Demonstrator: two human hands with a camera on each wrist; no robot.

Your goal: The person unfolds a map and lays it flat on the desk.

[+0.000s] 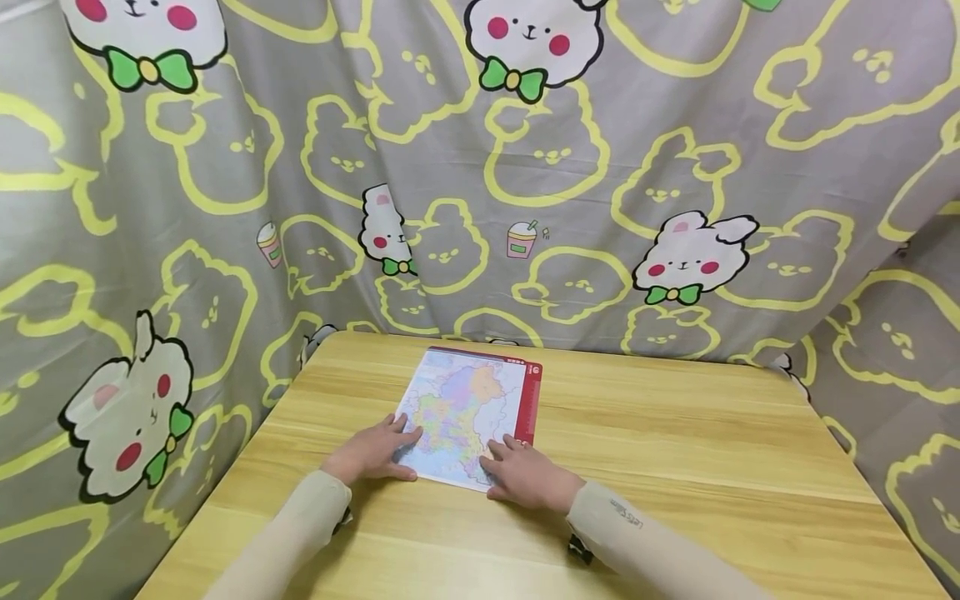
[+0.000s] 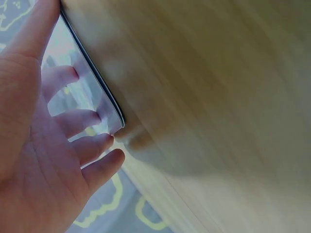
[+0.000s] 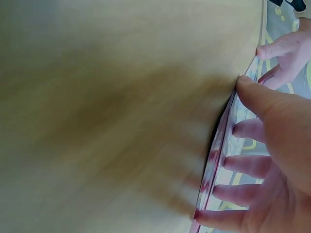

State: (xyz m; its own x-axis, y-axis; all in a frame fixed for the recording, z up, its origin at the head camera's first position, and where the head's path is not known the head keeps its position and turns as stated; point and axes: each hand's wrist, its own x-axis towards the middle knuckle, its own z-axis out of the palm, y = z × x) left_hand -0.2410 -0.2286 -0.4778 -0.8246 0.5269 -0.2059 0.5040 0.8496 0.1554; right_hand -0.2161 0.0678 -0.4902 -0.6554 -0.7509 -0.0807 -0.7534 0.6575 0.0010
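Note:
A thin rectangular map sheet (image 1: pixel 457 408) in pastel colours lies on the wooden table, with a red-edged sheet (image 1: pixel 534 392) showing from under its right and top sides. My left hand (image 1: pixel 375 452) rests on the map's lower left corner, fingers spread and thumb along the near edge. At the lower right, my right hand (image 1: pixel 531 475) touches the map with fingers spread over its right part. The left wrist view shows the dark side edge (image 2: pixel 92 63) of the flat stack beside the left fingers (image 2: pixel 82 121). In the right wrist view, the right fingertips (image 3: pixel 226 162) line its edge.
The wooden table (image 1: pixel 675 450) extends around the map on both sides. Behind and beside it hangs a grey curtain (image 1: pixel 450 167) with yellow outlines and white cartoon animals. Dark bands (image 1: pixel 579 547) show at the wrists under the light sleeves (image 1: pixel 645 533).

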